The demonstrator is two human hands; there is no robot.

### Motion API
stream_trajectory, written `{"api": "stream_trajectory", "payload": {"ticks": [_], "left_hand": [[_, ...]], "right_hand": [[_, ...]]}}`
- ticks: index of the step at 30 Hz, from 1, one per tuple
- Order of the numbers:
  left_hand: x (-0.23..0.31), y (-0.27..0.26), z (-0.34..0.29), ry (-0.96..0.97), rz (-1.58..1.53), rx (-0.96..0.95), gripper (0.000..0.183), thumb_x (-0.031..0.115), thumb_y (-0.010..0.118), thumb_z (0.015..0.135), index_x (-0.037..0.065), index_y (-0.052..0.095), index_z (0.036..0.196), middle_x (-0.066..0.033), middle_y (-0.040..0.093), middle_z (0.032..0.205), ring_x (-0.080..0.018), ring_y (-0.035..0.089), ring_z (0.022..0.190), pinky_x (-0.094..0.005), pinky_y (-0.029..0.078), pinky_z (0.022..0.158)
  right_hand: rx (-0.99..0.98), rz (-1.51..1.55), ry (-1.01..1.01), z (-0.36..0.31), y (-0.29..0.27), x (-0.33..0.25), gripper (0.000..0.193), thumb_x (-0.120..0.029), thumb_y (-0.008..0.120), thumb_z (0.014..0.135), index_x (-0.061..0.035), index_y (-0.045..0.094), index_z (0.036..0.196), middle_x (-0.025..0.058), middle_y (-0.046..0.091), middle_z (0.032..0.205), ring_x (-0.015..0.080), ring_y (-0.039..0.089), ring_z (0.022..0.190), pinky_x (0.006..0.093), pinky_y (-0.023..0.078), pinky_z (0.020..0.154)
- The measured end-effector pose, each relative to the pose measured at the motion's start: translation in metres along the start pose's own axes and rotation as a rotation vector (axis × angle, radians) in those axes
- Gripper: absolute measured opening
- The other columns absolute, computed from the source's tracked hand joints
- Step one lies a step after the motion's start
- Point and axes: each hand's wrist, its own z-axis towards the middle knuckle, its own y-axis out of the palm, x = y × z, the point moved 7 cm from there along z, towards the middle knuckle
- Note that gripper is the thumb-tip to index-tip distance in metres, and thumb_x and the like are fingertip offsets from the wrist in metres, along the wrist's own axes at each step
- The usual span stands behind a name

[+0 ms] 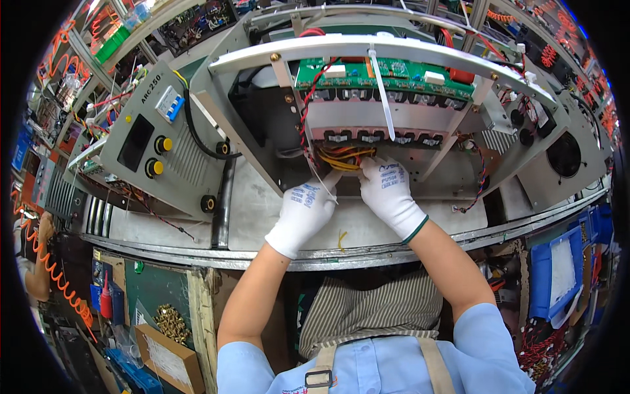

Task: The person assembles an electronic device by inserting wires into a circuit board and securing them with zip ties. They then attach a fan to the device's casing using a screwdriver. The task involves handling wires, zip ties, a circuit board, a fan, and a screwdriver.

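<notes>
Both my hands wear white gloves and reach into the open front of a grey metal machine housing (252,148). A bundle of yellow wires (341,159), with some red among them, sits below the circuit board. My left hand (306,209) is closed at the bundle's lower left side, its fingertips partly hidden. Across that hand slants a thin white cable tie (321,178). My right hand (386,186) pinches the right end of the bundle. Higher up, another white cable tie (382,95) hangs from the frame's metal bar (420,50) in front of the green circuit board (367,73).
A front panel (141,144) with yellow-capped knobs stands left; a grey panel with a round fan opening (563,159) stands right. A yellow wire scrap (342,241) lies near the bench edge. Below are a box of white ties (167,358) and a blue bin (556,274). Another person's hand (46,228) shows far left.
</notes>
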Motion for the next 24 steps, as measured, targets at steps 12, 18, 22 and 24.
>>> {"api": "stream_trajectory", "payload": {"ticks": [12, 18, 22, 24], "left_hand": [[-0.005, 0.014, 0.0, -0.058, -0.086, -0.003, 0.036, 0.017, 0.054, 0.086, 0.014, 0.06, 0.121, -0.0179, 0.067, 0.087, -0.0362, 0.065, 0.08, -0.047, 0.052, 0.071], [-0.014, 0.022, 0.003, -0.051, -0.027, 0.039, 0.031, 0.021, 0.056, 0.087, 0.016, 0.064, 0.116, -0.016, 0.069, 0.087, -0.0336, 0.066, 0.08, -0.0456, 0.053, 0.071], [-0.013, 0.021, 0.005, -0.051, -0.091, 0.057, 0.033, 0.02, 0.055, 0.086, 0.015, 0.064, 0.118, -0.0158, 0.069, 0.088, -0.0337, 0.066, 0.081, -0.0449, 0.053, 0.072], [-0.012, 0.018, 0.003, -0.04, -0.124, 0.111, 0.034, 0.019, 0.055, 0.086, 0.014, 0.063, 0.119, -0.0159, 0.069, 0.088, -0.0338, 0.066, 0.081, -0.0448, 0.053, 0.072]], "right_hand": [[-0.18, -0.107, 0.061, 0.009, 0.001, 0.005, 0.012, -0.016, 0.06, 0.08, -0.0064, 0.065, 0.085, 0.0146, 0.069, 0.084, 0.0337, 0.065, 0.083, 0.0454, 0.052, 0.076], [-0.052, -0.047, 0.045, -0.001, -0.005, 0.001, 0.016, -0.016, 0.06, 0.083, -0.0078, 0.063, 0.097, 0.0137, 0.064, 0.103, 0.0335, 0.064, 0.09, 0.0449, 0.052, 0.076], [-0.117, -0.037, 0.078, 0.004, 0.001, 0.01, 0.021, -0.016, 0.061, 0.081, -0.0094, 0.063, 0.101, 0.013, 0.063, 0.105, 0.0321, 0.064, 0.094, 0.0445, 0.053, 0.079], [-0.093, -0.038, 0.077, 0.011, -0.003, 0.01, 0.021, -0.017, 0.061, 0.083, -0.0077, 0.064, 0.101, 0.014, 0.065, 0.103, 0.0338, 0.065, 0.091, 0.045, 0.053, 0.078]]}}
